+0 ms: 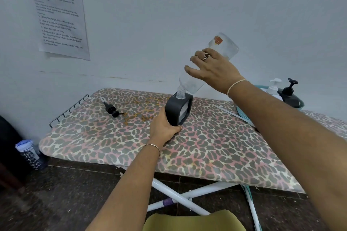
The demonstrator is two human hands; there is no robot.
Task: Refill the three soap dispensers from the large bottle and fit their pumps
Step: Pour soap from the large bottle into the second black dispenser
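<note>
Both forearms reach out from the bottom edge toward the job. Left hand (165, 127) is closed around the lower side of the dark square dispenser (179, 109), bracing it upright on the leopard-print worktop (216, 148). Right hand (212, 70) grips the large clear bottle (212, 65) around its middle, above and to the right of the left hand, and tips it steeply so its threaded mouth sits in the open neck of the dispenser. Pouring looks to be the step in hand, though no stream is visible and the bottle seems nearly empty. Through the pale window in the dispenser's face I cannot read a fill level.

To the left of the left hand, well apart from it, the black pump (111, 108) lies on its side on the worktop, so this dispenser has yet to get its pump. Beyond the right wrist, at the far right, a white dispenser (273, 87) and a black round dispenser (290, 94) stand in a teal basket (244, 115), both with pumps on. My judgement is that those two may be finished, but their contents cannot be seen. If so, what is left is to finish this fill, set the bottle down and screw on the loose pump.
</note>
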